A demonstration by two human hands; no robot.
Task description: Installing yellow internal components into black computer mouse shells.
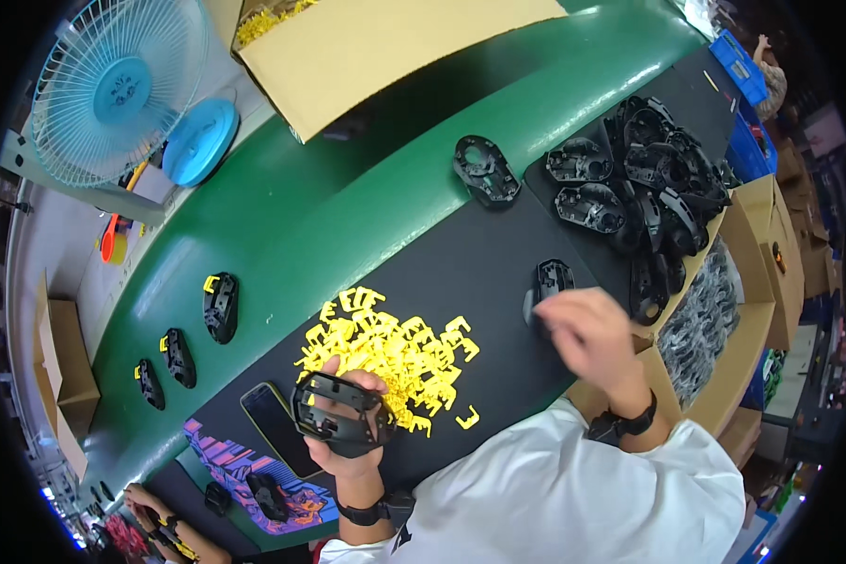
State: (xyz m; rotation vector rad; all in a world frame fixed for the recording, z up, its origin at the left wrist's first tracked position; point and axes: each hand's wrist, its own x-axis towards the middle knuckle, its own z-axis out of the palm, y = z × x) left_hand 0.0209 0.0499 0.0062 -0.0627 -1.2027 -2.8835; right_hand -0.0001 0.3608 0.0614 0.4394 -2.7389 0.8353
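Left hand [343, 428] is cradling a black moulded plastic shell [340, 414] in a firm grip; right hand [587, 329] is pinching another shell [553, 280], ideally squarely, beside yellow plastic clips [395, 352].

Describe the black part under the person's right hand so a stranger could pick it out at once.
Start at the heap of black shells on the dark mat, far right. Just left of it, one small black shell piece lies alone, touched by the right hand. Unlike its neighbours, it is off the heap.
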